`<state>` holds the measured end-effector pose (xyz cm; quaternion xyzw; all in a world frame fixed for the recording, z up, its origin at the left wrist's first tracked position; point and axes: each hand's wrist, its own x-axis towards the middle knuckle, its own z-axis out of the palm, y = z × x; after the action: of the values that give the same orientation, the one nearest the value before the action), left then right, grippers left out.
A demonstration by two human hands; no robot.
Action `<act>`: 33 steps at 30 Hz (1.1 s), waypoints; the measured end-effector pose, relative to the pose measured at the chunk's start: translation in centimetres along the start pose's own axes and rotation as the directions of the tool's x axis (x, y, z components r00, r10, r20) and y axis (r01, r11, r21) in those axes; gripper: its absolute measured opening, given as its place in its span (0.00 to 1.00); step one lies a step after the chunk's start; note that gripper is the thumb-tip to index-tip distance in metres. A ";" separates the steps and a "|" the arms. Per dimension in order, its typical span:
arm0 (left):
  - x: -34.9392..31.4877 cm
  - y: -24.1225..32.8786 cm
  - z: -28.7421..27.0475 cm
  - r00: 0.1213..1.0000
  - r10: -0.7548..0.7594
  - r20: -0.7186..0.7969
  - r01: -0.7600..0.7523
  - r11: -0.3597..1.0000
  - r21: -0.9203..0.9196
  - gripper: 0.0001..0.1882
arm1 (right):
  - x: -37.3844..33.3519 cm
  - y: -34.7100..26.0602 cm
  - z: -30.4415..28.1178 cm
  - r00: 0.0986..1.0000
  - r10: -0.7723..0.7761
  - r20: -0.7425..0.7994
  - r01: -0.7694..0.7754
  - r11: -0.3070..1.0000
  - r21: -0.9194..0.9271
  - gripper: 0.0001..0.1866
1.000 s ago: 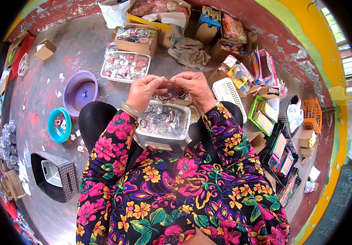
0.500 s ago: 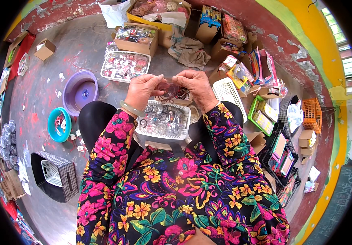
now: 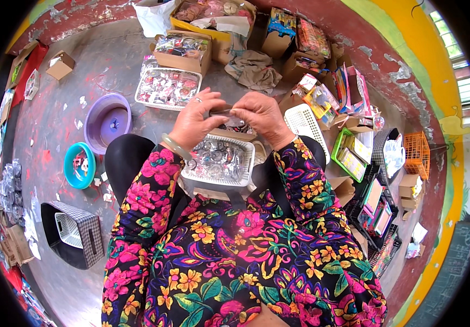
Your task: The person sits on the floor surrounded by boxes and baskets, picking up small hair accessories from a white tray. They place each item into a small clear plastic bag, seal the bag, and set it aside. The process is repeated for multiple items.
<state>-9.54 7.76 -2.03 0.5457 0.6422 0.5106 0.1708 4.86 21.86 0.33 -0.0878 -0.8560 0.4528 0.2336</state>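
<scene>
Over my lap, both hands are raised close together around a small clear packet [image 3: 221,110], seen nearly edge-on with something dark in it. My right hand [image 3: 260,117] pinches its right end between thumb and fingertips. My left hand [image 3: 195,119], a pale bangle on its wrist, has thumb and fingers parted around the other end; whether they touch it is hard to see. Just below, a white basket [image 3: 213,177] full of small clear packets with dark rings sits between my knees. Beyond my hands, partly hidden by them, is a cardboard box [image 3: 232,134] with more small goods.
A white basket of packets [image 3: 168,88] and a filled carton [image 3: 183,61] stand ahead. Purple [image 3: 89,131] and teal [image 3: 70,173] basins are at left, near a checked bin [image 3: 91,240]. To the right are a white tray [image 3: 306,122], green tray [image 3: 349,169] and black crates [image 3: 374,240].
My left hand has loosened from a pinch, its fingers now lifted and apart. The packet has tilted from facing me to nearly edge-on. My right hand still pinches.
</scene>
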 end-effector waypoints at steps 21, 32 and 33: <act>-0.1 0.2 -0.6 0.919 -0.320 0.231 0.390 0.826 -0.406 0.07 | -0.4 -1.3 -0.2 0.981 0.192 -0.013 -0.177 0.926 0.334 0.04; -0.3 -0.5 -1.2 0.863 -0.441 0.245 0.472 0.533 -0.703 0.09 | -0.5 -0.9 -1.7 0.889 0.458 -0.019 -0.295 0.604 0.741 0.07; -0.3 -0.3 -1.2 0.863 -0.444 0.241 0.465 0.511 -0.723 0.10 | -0.5 -0.6 -1.8 0.895 0.446 0.000 -0.299 0.601 0.741 0.06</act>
<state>-10.58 6.97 -1.86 0.2408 0.4844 0.6620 0.5187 6.19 22.61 1.55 -0.2070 -0.5428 0.7816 0.2272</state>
